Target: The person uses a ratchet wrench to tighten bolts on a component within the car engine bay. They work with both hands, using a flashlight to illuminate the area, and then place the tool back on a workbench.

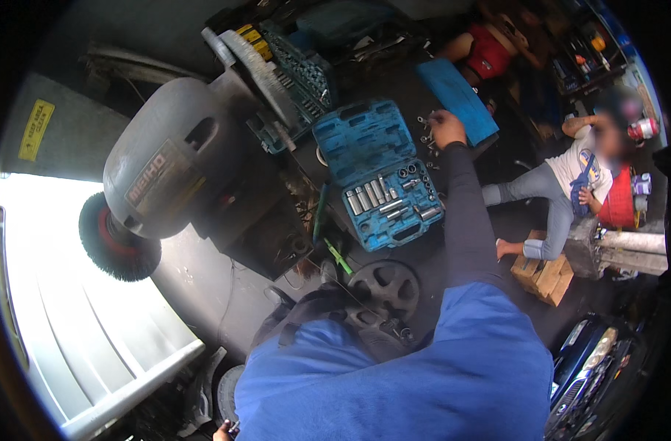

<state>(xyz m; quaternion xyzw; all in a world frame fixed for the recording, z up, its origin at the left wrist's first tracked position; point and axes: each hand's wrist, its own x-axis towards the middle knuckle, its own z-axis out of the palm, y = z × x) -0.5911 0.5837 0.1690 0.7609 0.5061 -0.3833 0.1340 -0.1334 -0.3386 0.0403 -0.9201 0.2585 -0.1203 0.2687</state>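
Note:
My right arm, in a dark sleeve, stretches forward past a blue socket set case [383, 170]. My right hand [449, 130] is beside the case's far right corner, fingers bent and drawn together over small loose metal pieces [426, 137]. What the fingertips hold, if anything, I cannot make out. The case lies open, with a row of long silver sockets [365, 197] and smaller round sockets [409, 171] in its near half. At the lower left edge, my left hand [223, 432] shows only in part, closed on a small metal piece [235, 425].
A grey bench grinder [170, 154] with a round black brush [115, 246] stands left. Beyond are another tool case [299, 73] and a flat blue panel [459, 99]. A seated person [571, 184] is at right, near a wooden block [545, 273]. A spoked wheel [394, 287] lies in front.

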